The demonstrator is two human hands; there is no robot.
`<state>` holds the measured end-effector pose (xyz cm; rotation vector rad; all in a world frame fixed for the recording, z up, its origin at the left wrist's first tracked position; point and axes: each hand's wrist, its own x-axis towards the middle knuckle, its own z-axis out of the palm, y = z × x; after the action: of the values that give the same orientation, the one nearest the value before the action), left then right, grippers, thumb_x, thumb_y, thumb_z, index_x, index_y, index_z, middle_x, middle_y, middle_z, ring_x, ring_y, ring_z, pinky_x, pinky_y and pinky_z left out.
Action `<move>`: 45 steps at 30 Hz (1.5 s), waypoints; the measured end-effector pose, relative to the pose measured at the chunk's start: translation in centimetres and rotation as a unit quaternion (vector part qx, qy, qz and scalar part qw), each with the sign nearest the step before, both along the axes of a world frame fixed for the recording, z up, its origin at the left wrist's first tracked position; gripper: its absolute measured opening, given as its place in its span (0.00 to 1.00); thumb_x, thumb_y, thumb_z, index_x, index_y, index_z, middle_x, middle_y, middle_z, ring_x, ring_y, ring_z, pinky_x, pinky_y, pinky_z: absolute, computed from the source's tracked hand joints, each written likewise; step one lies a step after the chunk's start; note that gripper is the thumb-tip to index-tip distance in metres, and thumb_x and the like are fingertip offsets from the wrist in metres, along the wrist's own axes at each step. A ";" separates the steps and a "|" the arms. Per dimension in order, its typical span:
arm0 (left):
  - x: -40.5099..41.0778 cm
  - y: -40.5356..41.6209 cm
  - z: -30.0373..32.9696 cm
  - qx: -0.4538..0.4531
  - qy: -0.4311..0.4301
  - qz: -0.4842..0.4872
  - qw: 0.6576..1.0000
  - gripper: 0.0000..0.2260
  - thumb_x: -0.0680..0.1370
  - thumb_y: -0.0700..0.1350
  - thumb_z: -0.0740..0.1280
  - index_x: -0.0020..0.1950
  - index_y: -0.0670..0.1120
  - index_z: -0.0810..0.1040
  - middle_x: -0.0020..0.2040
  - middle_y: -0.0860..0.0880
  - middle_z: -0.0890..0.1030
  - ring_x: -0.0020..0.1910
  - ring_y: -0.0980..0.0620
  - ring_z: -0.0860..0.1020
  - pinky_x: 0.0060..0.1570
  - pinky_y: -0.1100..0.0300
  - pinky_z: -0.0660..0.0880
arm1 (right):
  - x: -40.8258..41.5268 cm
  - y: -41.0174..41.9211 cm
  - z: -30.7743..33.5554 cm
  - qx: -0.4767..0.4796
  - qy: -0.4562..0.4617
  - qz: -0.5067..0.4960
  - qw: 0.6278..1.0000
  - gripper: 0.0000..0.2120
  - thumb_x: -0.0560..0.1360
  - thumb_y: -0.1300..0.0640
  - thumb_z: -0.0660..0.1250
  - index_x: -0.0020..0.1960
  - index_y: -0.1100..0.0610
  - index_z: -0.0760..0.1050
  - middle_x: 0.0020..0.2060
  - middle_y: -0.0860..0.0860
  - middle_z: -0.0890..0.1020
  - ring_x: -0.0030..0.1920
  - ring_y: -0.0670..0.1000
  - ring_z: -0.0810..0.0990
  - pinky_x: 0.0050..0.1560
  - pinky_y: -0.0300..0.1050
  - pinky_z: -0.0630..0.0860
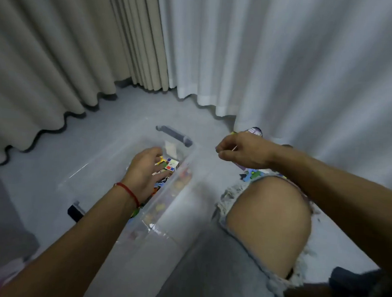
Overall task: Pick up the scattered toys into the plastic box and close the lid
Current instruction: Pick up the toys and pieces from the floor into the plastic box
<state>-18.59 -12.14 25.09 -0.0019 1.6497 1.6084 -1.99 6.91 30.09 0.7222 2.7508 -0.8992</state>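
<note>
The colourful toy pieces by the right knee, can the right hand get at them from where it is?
Probably yes. The right hand hovers just above the toy pieces on the floor, with nothing between them; the knee hides some, though.

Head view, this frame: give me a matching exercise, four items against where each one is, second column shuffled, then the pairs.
1. left hand
2. right hand
3. plastic box
4. dark latch

A. on the box's far end
B. reaching into the box over the toys
C. on the floor left of the bare knee
D. raised beside the white curtain, pinching something thin

Pairs: 1-B, 2-D, 3-C, 4-A
</note>
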 end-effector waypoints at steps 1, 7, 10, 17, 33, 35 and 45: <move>1.0 1.4 0.1 0.011 0.011 -0.043 0.999 0.05 0.78 0.45 0.65 0.49 0.44 0.75 0.46 0.44 0.71 0.44 0.46 0.73 0.50 0.49 0.78 | 1.0 0.4 0.0 0.010 -0.007 0.001 1.000 0.03 0.78 0.51 0.66 0.47 0.47 0.79 0.41 0.39 0.81 0.47 0.47 0.80 0.49 0.38 0.75; 7.8 10.8 0.1 0.007 0.059 -0.254 0.965 0.11 0.78 0.45 0.64 0.56 0.42 0.81 0.52 0.41 0.80 0.49 0.43 0.80 0.35 0.59 0.80 | 9.5 6.6 -0.5 0.020 -0.161 -0.036 0.986 0.14 0.80 0.46 0.64 0.62 0.50 0.78 0.54 0.50 0.82 0.50 0.49 0.82 0.56 0.48 0.78; 10.3 15.4 -2.0 -0.035 0.056 -0.326 0.943 0.10 0.78 0.46 0.65 0.55 0.43 0.81 0.50 0.43 0.81 0.45 0.46 0.80 0.46 0.51 0.82 | 14.8 10.9 -3.0 -0.049 -0.199 -0.121 0.971 0.14 0.80 0.47 0.64 0.63 0.51 0.76 0.54 0.53 0.82 0.49 0.51 0.83 0.51 0.51 0.83; 15.6 24.3 -10.4 -0.111 0.158 -0.430 0.882 0.09 0.79 0.44 0.64 0.56 0.45 0.80 0.50 0.46 0.81 0.46 0.46 0.77 0.47 0.51 0.79 | 25.7 17.4 -14.6 -0.028 -0.292 -0.191 0.937 0.18 0.80 0.48 0.64 0.69 0.51 0.73 0.61 0.53 0.80 0.56 0.54 0.79 0.57 0.46 0.75; 25.7 52.2 -26.8 0.010 0.636 -0.573 0.516 0.25 0.73 0.42 0.63 0.71 0.52 0.68 0.75 0.45 0.64 0.74 0.42 0.60 0.69 0.43 0.66 | 36.7 35.7 -32.0 0.105 -0.112 -0.454 0.877 0.26 0.75 0.63 0.64 0.72 0.52 0.70 0.69 0.56 0.73 0.66 0.60 0.73 0.66 0.50 0.70; 25.9 53.2 -27.7 0.002 0.646 -0.552 0.527 0.28 0.72 0.42 0.64 0.72 0.49 0.66 0.76 0.44 0.60 0.75 0.42 0.58 0.68 0.42 0.67 | 37.7 35.7 -34.2 0.100 -0.125 -0.493 0.855 0.24 0.72 0.62 0.64 0.65 0.46 0.75 0.65 0.55 0.76 0.63 0.59 0.76 0.63 0.53 0.74; 27.8 50.7 -32.4 -0.022 0.571 -0.526 0.630 0.29 0.72 0.40 0.65 0.74 0.45 0.64 0.75 0.40 0.61 0.73 0.40 0.59 0.70 0.50 0.60 | 37.1 36.6 -37.9 0.244 -0.187 -0.505 0.807 0.13 0.72 0.68 0.65 0.55 0.65 0.80 0.54 0.65 0.81 0.56 0.66 0.78 0.55 0.55 0.73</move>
<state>9.19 38.56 -7.29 1.9357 1.8232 0.4808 35.07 43.48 -7.82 2.2709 2.0967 -0.0410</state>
